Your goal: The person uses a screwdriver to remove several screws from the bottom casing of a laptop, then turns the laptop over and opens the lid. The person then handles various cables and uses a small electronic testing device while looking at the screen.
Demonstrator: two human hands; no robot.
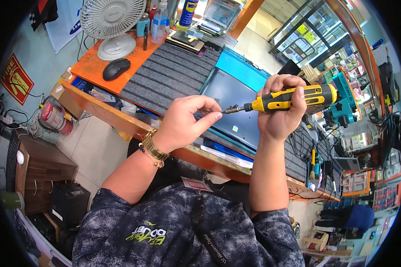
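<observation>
My right hand (280, 104) is wrapped round a yellow and black cordless screwdriver (298, 99), raised above the bench with its tip toward the left. At that tip, my left hand (189, 118) has thumb and forefinger pinched together. Something small and dark, perhaps a screw, shows at the bit's end by the fingertips; its exact kind is too small to tell. Beneath both hands lies a dark closed laptop (229, 93), bottom side up, on a blue mat (243, 64). A gold watch sits on my left wrist.
A grey striped mat (165, 73) covers much of the orange bench. A black mouse (116, 69) and a white fan (116, 46) stand at the back left. Bottles, a spray can (188, 13) and stacked devices (185, 40) line the far edge. Pliers (314, 167) and cables lie right.
</observation>
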